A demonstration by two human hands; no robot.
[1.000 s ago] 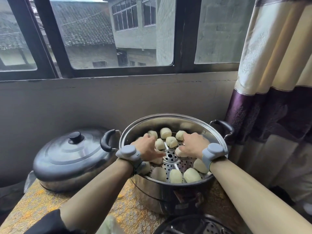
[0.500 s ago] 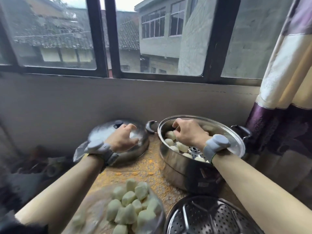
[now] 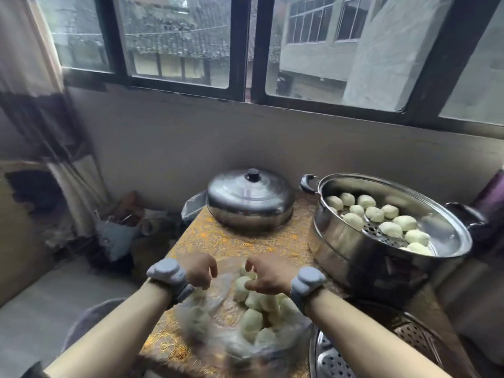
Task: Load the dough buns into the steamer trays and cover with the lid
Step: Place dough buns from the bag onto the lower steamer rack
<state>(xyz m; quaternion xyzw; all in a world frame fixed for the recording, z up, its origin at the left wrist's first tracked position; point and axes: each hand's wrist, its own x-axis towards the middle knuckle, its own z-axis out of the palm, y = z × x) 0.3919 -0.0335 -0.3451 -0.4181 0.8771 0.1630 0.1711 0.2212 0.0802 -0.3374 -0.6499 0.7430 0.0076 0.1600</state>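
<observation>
The head camera looks down on a small table with a golden patterned cloth [image 3: 240, 244]. At the right side stands the steel steamer pot [image 3: 362, 252], and in its top tray about fourteen pale round dough buns [image 3: 391, 229] lie in a ring around the perforated centre, apart from each other. The domed lid [image 3: 249, 199] with a black knob rests on the cloth at the far side, just left of the pot, so the steamer is not covered. At the near edge a clear plastic bag [image 3: 218, 334] lies open, and in it a heap of raw buns [image 3: 259, 315] is piled together; they look smooth, whitish and a little uneven. An empty perforated tray [image 3: 338, 358] is at the near right. The left hand [image 3: 197, 271] hangs over the bag with fingers curled downward, holding nothing. The right hand [image 3: 268, 276] is curled on the heap; I cannot tell whether it grips a bun. Both wrists carry grey bands.
</observation>
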